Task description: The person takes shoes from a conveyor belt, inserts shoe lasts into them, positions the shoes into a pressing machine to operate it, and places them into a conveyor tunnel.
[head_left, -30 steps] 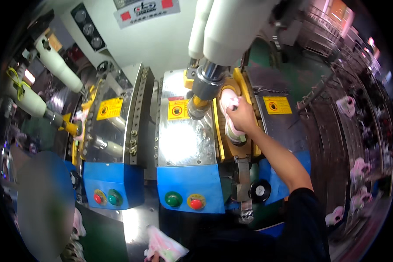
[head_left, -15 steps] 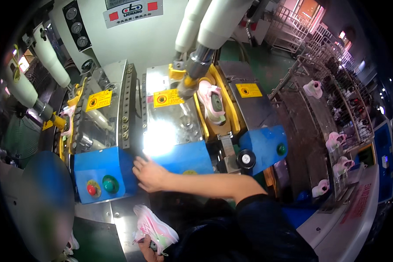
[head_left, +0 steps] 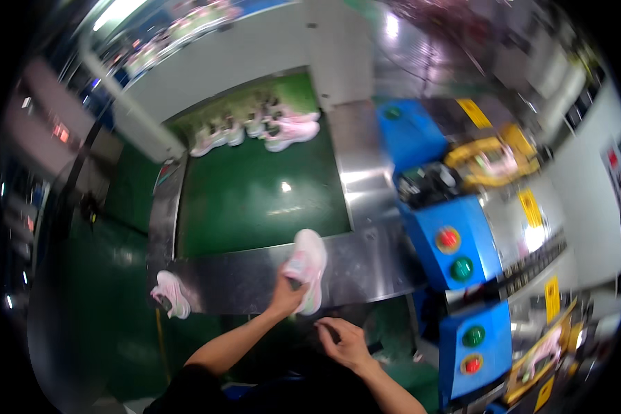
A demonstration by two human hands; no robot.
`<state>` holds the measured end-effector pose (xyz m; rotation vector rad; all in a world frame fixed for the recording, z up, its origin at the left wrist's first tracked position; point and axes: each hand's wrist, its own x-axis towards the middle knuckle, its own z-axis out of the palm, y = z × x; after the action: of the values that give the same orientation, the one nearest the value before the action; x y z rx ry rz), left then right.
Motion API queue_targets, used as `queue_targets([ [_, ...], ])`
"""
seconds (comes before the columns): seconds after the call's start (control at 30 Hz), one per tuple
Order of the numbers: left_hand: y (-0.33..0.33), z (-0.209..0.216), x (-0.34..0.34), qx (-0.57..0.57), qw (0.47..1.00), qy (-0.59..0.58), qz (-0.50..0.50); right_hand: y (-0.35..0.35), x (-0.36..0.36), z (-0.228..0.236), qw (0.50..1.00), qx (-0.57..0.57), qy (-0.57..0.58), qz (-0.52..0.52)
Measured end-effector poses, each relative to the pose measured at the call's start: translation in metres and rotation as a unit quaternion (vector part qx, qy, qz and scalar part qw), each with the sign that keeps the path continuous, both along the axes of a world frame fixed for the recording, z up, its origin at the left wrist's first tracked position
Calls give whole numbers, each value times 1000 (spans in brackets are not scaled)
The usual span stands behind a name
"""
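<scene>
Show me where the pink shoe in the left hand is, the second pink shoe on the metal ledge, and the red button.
pink shoe (head_left: 309, 262), head view, its upper.
second pink shoe (head_left: 172, 293), head view, its side.
red button (head_left: 448, 239), head view, its cap.

Green conveyor belt (head_left: 255, 200) runs away from the steel ledge (head_left: 366, 265). Row of pink-and-white sneakers (head_left: 255, 131) sits at its far end, under a white housing (head_left: 207, 62). Another pink sneaker (head_left: 171, 293) lies at the ledge's left end. To the right, blue control boxes (head_left: 455, 238), each with one red button (head_left: 448, 239) and one green button (head_left: 461, 268). Yellow fixture (head_left: 493, 155) behind them.
</scene>
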<state>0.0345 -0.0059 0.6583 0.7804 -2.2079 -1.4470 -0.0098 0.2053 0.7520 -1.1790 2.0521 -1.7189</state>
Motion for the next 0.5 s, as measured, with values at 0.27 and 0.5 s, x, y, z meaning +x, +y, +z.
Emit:
queue_targets([
  [0.27, -53, -65, -73, 188, 976, 1, -109, -74, -76, -13, 970, 178, -110, -122],
  [0.5, -282, -89, -28, -132, 985, -78, 78, -308, -173, 37, 941, 310, 85, 108],
])
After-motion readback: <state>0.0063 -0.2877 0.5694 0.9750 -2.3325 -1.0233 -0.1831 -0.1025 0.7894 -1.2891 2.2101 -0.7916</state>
